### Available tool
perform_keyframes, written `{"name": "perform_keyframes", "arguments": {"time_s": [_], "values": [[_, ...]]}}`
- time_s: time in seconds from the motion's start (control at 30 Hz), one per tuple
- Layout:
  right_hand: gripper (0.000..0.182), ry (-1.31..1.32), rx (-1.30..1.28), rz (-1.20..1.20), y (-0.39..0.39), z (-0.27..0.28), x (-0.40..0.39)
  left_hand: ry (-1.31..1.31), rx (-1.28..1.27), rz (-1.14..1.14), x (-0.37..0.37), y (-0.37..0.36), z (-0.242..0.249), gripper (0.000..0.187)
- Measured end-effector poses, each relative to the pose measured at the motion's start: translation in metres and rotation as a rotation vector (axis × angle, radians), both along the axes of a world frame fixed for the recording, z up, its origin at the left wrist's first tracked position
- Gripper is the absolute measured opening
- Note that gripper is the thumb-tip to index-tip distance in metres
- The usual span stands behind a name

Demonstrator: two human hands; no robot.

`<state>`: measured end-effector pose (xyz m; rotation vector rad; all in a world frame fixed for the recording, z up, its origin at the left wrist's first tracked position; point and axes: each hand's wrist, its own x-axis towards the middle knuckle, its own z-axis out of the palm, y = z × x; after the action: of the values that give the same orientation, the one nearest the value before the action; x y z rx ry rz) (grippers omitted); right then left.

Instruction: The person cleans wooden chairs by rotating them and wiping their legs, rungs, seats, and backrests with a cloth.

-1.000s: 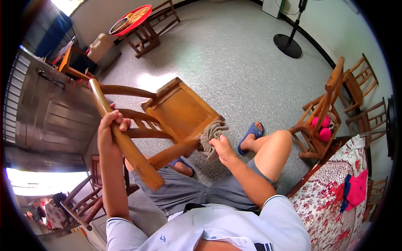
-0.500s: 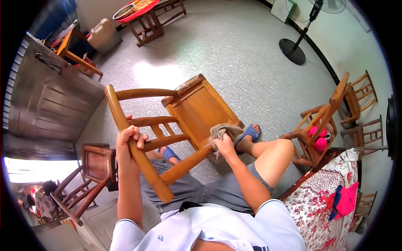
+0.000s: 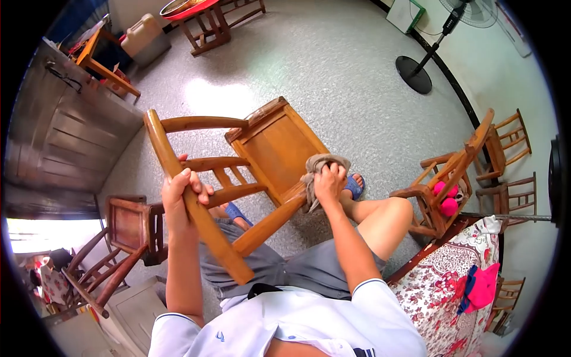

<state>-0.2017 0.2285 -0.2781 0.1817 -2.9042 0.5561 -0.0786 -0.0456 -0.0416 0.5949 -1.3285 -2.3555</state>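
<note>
A wooden chair (image 3: 279, 154) is tilted before me, its seat facing up and its backrest toward my body. My left hand (image 3: 183, 189) is wrapped round the thick top rail of the backrest. My right hand (image 3: 329, 181) holds a crumpled grey-brown cloth (image 3: 315, 169) against the seat corner, where the backrest post meets it. Part of that corner is hidden under the cloth and fingers. Below the chair are my legs in grey shorts and blue sandals.
A second wooden chair (image 3: 126, 226) stands at the left. Another chair (image 3: 425, 199) holding pink items is at the right, beside a table with a floral cloth (image 3: 443, 285). Farther off are a standing fan (image 3: 414, 74), a metal cabinet (image 3: 71, 131) and a low table with a red tray (image 3: 199, 12).
My right hand and the cloth have moved up and slightly right, from the backrest post onto the seat corner. My left hand keeps its hold; the view has shifted slightly.
</note>
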Motion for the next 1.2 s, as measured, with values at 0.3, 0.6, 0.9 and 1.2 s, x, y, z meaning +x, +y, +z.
{"name": "perform_keyframes", "arguments": {"time_s": [0.3, 0.6, 0.9, 1.2], "values": [[0.033, -0.188, -1.140, 0.227, -0.005, 0.137, -0.071, -0.006, -0.010, 0.033, -0.007, 0.008, -0.001, 0.048], [0.049, -0.155, -0.126, 0.406, 0.029, 0.067, -0.067, -0.021, -0.040, 0.045, -0.009, 0.008, 0.001, 0.050], [0.058, -0.085, -0.105, 0.505, -0.007, 0.035, -0.044, -0.002, -0.048, 0.031, -0.009, 0.008, -0.001, 0.051], [0.037, -0.510, -0.203, 0.542, -0.018, 0.036, -0.028, 0.004, -0.034, 0.035, -0.008, 0.008, -0.004, 0.052]]}}
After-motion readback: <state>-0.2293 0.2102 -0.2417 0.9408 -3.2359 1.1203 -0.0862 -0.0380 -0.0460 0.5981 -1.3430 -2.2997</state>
